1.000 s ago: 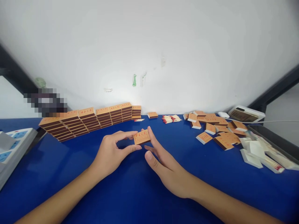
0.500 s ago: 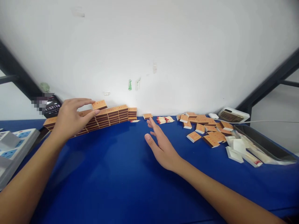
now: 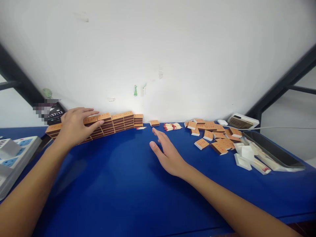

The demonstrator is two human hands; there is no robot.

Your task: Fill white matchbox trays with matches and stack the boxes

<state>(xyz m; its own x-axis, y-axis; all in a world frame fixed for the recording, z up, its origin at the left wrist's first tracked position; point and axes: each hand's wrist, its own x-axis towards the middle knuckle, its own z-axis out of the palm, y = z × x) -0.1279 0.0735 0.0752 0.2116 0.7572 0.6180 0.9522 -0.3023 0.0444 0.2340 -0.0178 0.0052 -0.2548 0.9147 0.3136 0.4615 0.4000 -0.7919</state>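
Note:
Stacked orange matchboxes with dark striking sides form a row along the wall on the left. My left hand is over this row, thumb and fingers apart. On top lies one matchbox, its left end beside my fingertips; the thumb tip is at its front side. Whether thumb or fingers still touch it, I cannot tell. My right hand hovers over the blue tabletop, fingers stretched and holding nothing. Beyond its fingertips are a single matchbox and a heap of red-tipped matches.
Loose matchboxes lie piled at the right. Near them are white inner trays, one holding matches, a dark tray, and a phone with a white cable. A power strip and a phone showing a timer are left.
My left hand has lowered the matchbox it held onto the top of the row, and its fingers have parted. My right hand stays nearly where it was.

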